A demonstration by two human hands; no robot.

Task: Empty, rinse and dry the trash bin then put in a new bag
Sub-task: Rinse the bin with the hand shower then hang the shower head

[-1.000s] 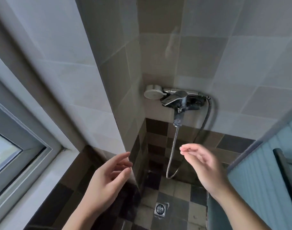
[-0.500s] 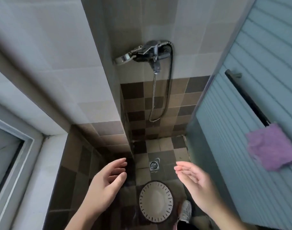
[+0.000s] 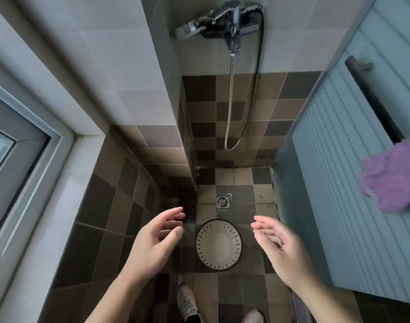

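Left hand (image 3: pixel 156 241) and right hand (image 3: pixel 278 243) hovering open and empty either side of the round slotted trash bin (image 3: pixel 219 244) standing on the near shower floor; likely light, stiff plastic, possibly wet-slick, best gripped at opposite rim edges.

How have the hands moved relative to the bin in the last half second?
Cannot tell. The camera tilted down, so everything shifted in frame. Both hands, left hand and right hand, flank the white bin on the floor as before, open and empty.

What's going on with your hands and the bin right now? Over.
Left hand open, empty. Right hand open, empty. Trash bin upright on the floor between them, untouched. Nothing in the way.
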